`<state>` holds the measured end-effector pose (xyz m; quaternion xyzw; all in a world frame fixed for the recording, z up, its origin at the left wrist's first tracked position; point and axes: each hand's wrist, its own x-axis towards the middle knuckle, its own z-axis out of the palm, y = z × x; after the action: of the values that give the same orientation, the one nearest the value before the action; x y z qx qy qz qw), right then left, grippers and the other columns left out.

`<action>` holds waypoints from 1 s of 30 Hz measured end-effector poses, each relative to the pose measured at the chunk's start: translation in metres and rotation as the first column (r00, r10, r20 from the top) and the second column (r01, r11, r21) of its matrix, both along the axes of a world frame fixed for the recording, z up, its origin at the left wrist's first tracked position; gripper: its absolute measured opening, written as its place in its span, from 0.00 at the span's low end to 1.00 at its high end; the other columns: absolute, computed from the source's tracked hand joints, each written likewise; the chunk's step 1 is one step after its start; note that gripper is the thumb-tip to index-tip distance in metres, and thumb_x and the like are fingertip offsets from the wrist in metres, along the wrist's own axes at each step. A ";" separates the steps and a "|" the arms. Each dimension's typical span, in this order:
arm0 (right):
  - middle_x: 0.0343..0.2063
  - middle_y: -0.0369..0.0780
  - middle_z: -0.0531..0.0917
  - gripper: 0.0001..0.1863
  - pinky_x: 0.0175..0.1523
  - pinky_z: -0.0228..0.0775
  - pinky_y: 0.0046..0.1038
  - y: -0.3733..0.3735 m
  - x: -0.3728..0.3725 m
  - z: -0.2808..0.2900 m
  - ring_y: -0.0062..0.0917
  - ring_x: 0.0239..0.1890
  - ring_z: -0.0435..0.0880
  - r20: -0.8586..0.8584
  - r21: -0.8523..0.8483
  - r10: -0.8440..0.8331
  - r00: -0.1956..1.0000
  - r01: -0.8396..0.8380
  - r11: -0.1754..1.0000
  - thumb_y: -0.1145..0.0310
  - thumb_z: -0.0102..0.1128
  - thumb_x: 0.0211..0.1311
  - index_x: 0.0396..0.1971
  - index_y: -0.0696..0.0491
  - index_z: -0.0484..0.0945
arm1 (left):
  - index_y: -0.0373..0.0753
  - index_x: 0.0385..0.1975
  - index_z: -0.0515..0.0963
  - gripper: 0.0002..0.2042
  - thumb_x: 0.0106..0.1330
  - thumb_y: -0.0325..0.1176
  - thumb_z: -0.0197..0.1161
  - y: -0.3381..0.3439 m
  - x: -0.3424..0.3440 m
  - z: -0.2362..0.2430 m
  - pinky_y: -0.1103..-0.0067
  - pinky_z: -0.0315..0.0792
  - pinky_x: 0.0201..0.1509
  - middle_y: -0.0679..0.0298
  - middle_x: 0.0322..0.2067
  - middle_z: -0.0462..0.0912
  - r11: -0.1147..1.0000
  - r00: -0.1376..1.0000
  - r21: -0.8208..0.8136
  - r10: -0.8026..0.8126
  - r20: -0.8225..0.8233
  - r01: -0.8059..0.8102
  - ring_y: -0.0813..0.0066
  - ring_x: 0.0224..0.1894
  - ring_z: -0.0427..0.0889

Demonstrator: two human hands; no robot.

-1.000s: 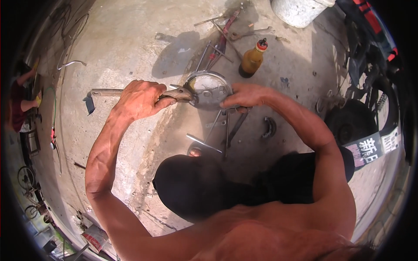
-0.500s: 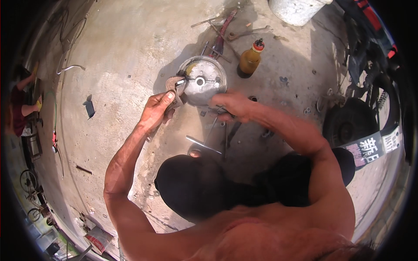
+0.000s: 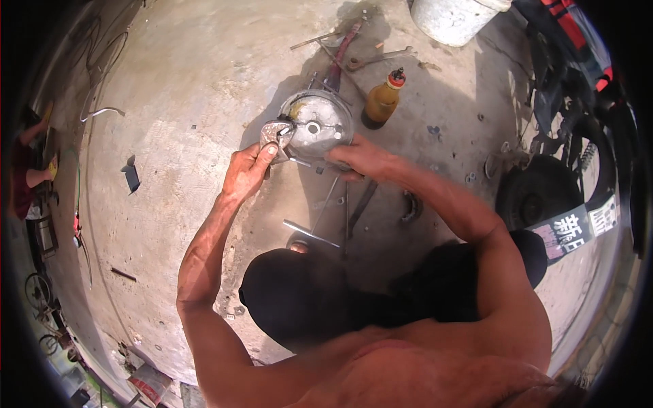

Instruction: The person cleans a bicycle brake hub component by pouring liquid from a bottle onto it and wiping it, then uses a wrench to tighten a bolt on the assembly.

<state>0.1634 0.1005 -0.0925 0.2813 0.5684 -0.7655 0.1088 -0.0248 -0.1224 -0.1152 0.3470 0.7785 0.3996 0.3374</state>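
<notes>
Wrench [image 3: 275, 130] newly angled, left fingers [image 3: 269, 149] clasped around it, right fingers [image 3: 341, 155] gripping metal drum [image 3: 320, 140]; white-lettered dark sign [image 3: 562, 233] at right

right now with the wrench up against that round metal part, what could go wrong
The wrench could slip off the left edge of the round metal part, perhaps jarring the left hand that holds it. The part might also twist, since the right hand grips it only at its lower right rim. And the bottle of amber liquid stands upright close beyond the right hand, so a sudden jerk could tip it.
</notes>
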 end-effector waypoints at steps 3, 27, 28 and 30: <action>0.23 0.36 0.79 0.10 0.22 0.64 0.24 0.015 0.006 -0.012 0.17 0.18 0.74 0.037 -0.084 0.318 0.947 -0.315 0.946 0.65 0.59 0.62 0.36 0.56 0.78 | 0.35 0.37 0.82 0.20 0.70 0.50 0.61 -0.005 -0.031 0.050 0.66 0.74 0.35 0.52 0.22 0.81 0.868 0.820 -0.292 -0.483 -0.308 0.401 0.55 0.27 0.81; 0.19 0.34 0.78 0.12 0.23 0.65 0.26 -0.005 0.013 -0.013 0.19 0.18 0.74 0.147 0.129 0.558 0.816 -0.576 0.807 0.62 0.58 0.63 0.34 0.56 0.79 | 0.34 0.32 0.81 0.19 0.63 0.48 0.68 -0.019 -0.013 0.057 0.63 0.75 0.36 0.49 0.24 0.82 0.810 0.753 -0.454 -0.549 -0.364 0.371 0.48 0.29 0.82; 0.19 0.34 0.77 0.11 0.23 0.64 0.26 -0.006 0.013 -0.012 0.19 0.18 0.74 0.116 0.020 0.533 0.838 -0.539 0.842 0.63 0.58 0.63 0.34 0.56 0.79 | 0.35 0.33 0.82 0.20 0.63 0.50 0.67 -0.011 -0.011 0.067 0.63 0.75 0.37 0.48 0.25 0.83 0.814 0.768 -0.489 -0.521 -0.373 0.314 0.47 0.31 0.83; 0.18 0.34 0.77 0.11 0.23 0.63 0.26 -0.006 0.013 -0.018 0.18 0.18 0.73 0.032 0.012 0.390 0.920 -0.391 0.921 0.62 0.57 0.63 0.34 0.56 0.79 | 0.35 0.33 0.82 0.21 0.65 0.52 0.66 0.002 -0.006 0.065 0.65 0.76 0.39 0.49 0.26 0.84 0.863 0.858 -0.468 -0.376 -0.349 0.188 0.53 0.32 0.85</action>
<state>0.1763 0.0944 -0.1105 0.1746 0.6183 -0.7191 0.2648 -0.0312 -0.1208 -0.0506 0.4585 0.8393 0.0821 0.2804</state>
